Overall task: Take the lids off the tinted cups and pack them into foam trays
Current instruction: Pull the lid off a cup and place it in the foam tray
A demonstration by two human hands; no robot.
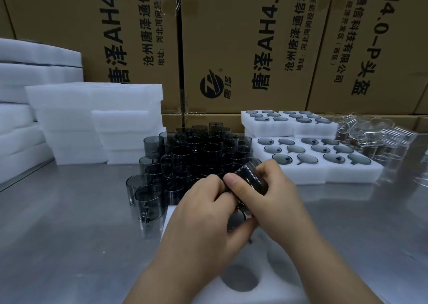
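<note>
Plainly both hands are busy with one cup (pixel 251 178), held on its side above the bench (pixel 69 222), just over the near tray (pixel 294 289). The right grip (pixel 273 199) wraps the barrel, thumb laid across the dark wall. The left grip (pixel 208 211) curls round the lower end, where a dark ring shows. Whether that ring is the lid or a handle, I cannot tell.

The cup looks light, stiff and smooth-walled, probably glass or hard plastic, so likely slippery and apt to crack if squeezed or dropped. A hold around the barrel, with the other hand working only at the rim, seems safest.

The near tray has open holes right beneath the hands, so the way down looks free. Close behind stands the pile (pixel 192 155) of tinted cups, stacked in tiers and touching; a careless elbow or reach could topple it. Full trays (pixel 328 176) sit to the right, clear cups (pixel 375 136) beyond them, foam slabs (pixel 92 123) to the left, boxes (pixel 243 48) behind.
</note>
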